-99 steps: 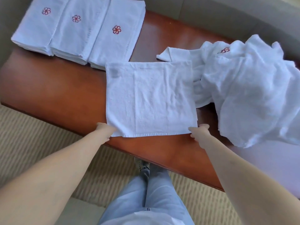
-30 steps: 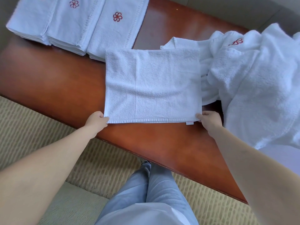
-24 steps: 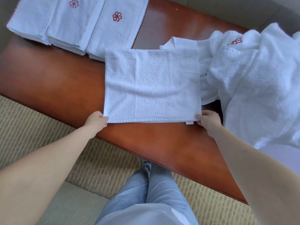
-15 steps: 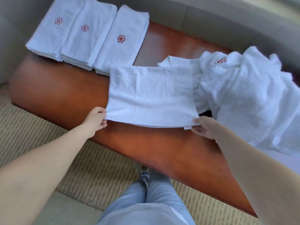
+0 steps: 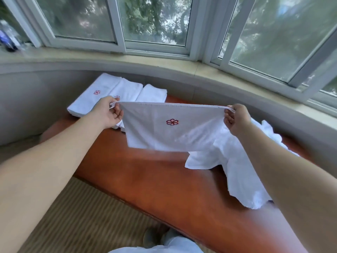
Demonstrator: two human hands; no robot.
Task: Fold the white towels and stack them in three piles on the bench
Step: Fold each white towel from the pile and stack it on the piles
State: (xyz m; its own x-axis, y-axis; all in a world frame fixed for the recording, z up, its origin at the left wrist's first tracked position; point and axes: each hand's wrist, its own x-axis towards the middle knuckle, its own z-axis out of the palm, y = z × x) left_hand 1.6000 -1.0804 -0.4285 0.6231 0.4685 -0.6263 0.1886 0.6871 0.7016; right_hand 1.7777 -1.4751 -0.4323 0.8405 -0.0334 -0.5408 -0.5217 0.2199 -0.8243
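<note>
1. Above the middle of the bench (image 5: pixel 164 183), in the head view, you hold a folded white towel (image 5: pixel 173 132) stretched flat in the air, its top edge taut and level between your two hands, its lower edge hanging free of the wood.
2. Your left hand (image 5: pixel 107 112) pinches the towel's upper left corner: thumb and fingers are curled round the cloth, palm turned toward you.
3. Your right hand (image 5: pixel 237 119) pinches the upper right corner in the same way, fingers closed on the hem.
4. A red flower emblem (image 5: pixel 172 122) faces you on the held towel, slightly above its centre.
5. On the far left end of the bench lie three piles of folded towels (image 5: pixel 102 95), side by side and touching; your left hand and the held towel cover their near ends. A red emblem shows on the leftmost pile, and part of another peeks out just above your left hand.
6. On the right of the bench lies a heap of unfolded towels (image 5: pixel 237 170), crumpled, spilling toward the near edge; the held towel overlaps its far part in the picture.
7. Beyond the bench runs a curved grey wall (image 5: pixel 36 99) topped by a pale sill (image 5: pixel 145 61), with windows (image 5: pixel 155 19) showing green foliage.
8. Near you, striped carpet (image 5: pixel 82 225) covers the floor on the left, and your light clothing (image 5: pixel 164 248) shows at the bottom edge.
</note>
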